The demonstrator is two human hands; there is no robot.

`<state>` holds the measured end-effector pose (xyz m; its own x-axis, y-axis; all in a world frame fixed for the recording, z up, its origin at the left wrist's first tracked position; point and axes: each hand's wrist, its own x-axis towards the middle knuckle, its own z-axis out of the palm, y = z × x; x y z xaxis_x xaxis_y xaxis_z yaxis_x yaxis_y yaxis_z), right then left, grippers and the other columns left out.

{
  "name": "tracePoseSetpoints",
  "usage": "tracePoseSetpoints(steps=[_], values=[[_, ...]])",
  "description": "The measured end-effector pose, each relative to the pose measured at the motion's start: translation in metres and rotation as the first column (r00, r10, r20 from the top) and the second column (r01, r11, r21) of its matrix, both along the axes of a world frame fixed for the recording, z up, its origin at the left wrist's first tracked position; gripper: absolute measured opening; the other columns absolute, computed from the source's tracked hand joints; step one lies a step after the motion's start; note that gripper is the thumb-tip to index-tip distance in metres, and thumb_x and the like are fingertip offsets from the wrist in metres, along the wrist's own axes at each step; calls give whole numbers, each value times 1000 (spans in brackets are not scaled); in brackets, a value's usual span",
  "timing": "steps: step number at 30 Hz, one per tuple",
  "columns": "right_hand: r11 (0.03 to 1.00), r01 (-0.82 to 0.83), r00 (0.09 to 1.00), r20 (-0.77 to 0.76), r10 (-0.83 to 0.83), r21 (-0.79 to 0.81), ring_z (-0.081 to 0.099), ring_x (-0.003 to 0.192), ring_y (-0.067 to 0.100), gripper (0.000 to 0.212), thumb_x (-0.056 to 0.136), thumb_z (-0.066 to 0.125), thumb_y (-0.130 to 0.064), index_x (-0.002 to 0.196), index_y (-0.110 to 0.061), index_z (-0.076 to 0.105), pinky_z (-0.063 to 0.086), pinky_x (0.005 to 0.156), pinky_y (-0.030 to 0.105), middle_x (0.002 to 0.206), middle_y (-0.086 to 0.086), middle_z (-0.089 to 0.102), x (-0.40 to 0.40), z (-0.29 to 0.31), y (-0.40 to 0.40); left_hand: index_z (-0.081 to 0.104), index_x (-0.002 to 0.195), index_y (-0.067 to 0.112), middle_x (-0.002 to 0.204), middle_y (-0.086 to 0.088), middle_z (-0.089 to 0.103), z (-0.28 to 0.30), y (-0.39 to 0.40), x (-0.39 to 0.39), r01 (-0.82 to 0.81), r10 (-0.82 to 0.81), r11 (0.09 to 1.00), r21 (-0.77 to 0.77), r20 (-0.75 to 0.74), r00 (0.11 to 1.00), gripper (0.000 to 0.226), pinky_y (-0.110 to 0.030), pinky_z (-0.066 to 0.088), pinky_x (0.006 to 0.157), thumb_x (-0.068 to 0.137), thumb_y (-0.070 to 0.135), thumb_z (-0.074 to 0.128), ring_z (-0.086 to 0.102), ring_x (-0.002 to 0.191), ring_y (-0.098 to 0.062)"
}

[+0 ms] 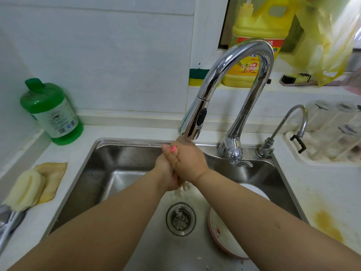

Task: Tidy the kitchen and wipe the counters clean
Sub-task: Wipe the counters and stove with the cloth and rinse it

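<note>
My right hand (188, 160) lies on top of my left hand (167, 174), palms pressed together under the spout of the chrome faucet (240, 55). Water runs over both hands and falls toward the drain (180, 219) of the steel sink (93, 153). Neither hand holds anything; the left hand's fingers are mostly hidden under the right. A folded yellow cloth (25, 190) rests on a flat tan rag (52, 178) on the counter left of the sink. A yellow-brown stain (328, 225) marks the counter at the right.
White plates (224, 237) lean in the sink's right side. A green bottle (51, 112) stands at the back left. On the rear ledge are a sponge (197, 77), a yellow detergent jug (257, 36) and a brush (296, 79). A small tap (298, 114) and a rack of glasses (332, 130) sit at right.
</note>
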<state>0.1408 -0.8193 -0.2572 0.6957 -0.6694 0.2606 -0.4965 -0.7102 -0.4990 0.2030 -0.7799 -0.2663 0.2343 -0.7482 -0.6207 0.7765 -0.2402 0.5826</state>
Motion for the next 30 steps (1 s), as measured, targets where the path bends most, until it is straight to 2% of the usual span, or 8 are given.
tracePoseSetpoints(steps=[2, 5, 10, 15, 20, 23, 26, 30], values=[[998, 38, 998, -50, -35, 43, 58, 84, 29, 43, 99, 30, -48, 81, -15, 51, 47, 72, 36, 86, 12, 60, 1, 0, -4, 48, 64, 20, 38, 0, 44, -5, 0, 4, 35, -42, 996, 81, 85, 995, 48, -15, 29, 38, 94, 55, 37, 34, 32, -11], [949, 166, 986, -68, -153, 267, 59, 84, 29, 39, 99, 35, -45, 76, -16, 48, 46, 76, 34, 86, 13, 64, 8, 0, -9, 46, 63, 19, 38, 1, 35, -6, 1, 9, 105, -134, 984, 146, 207, 969, 46, -12, 19, 38, 98, 47, 36, 26, 31, -11], [545, 400, 859, -94, -503, 737, 64, 88, 31, 27, 95, 41, -28, 95, -8, 59, 53, 73, 36, 103, 16, 65, 6, -8, -37, 52, 79, 14, 72, -8, 55, -5, 11, 20, 236, -316, 943, 236, 408, 857, 20, -30, 48, 57, 96, 22, 45, 53, 63, -21], [171, 137, 886, -43, -463, 976, 46, 54, 18, 30, 93, 59, -26, 72, -5, 63, 37, 53, 25, 72, 14, 57, 1, -3, -30, 59, 88, 14, 81, -5, 62, -2, 19, 20, 403, -451, 889, 219, 580, 679, 13, -19, 46, 61, 85, 3, 54, 57, 74, -15], [161, -49, 795, 136, -591, 986, 65, 91, 32, 29, 80, 59, 9, 105, -6, 64, 58, 78, 40, 104, 18, 69, -11, -15, -38, 64, 99, 11, 106, -15, 69, -16, 14, 28, 130, -194, 980, 149, 604, 773, 15, -44, 51, 94, 95, 9, 50, 65, 101, -31], [181, -8, 745, 126, -655, 983, 65, 93, 33, 30, 88, 61, -5, 117, -4, 58, 49, 93, 55, 109, 23, 67, -20, -32, -39, 64, 94, 19, 109, -13, 68, -14, 7, 31, 65, -120, 991, 114, 591, 798, 14, -46, 52, 91, 96, 16, 49, 64, 101, -30], [168, 78, 743, 55, -667, 983, 61, 77, 26, 14, 96, 50, -20, 106, -20, 60, 51, 70, 35, 93, 12, 67, -24, -51, -30, 59, 112, 17, 112, -14, 65, -3, 1, 28, 94, -101, 995, 40, 535, 839, 19, -47, 53, 86, 97, 23, 49, 64, 97, -30], [167, 73, 818, 37, -574, 983, 60, 94, 26, 63, 92, 51, -16, 147, -31, 24, 44, 85, 38, 103, 2, 64, -29, -58, -18, 45, 131, 19, 113, -16, 59, 11, -4, 25, 172, -142, 985, -22, 461, 876, 40, -36, 52, 70, 94, 4, 48, 61, 89, -28]])
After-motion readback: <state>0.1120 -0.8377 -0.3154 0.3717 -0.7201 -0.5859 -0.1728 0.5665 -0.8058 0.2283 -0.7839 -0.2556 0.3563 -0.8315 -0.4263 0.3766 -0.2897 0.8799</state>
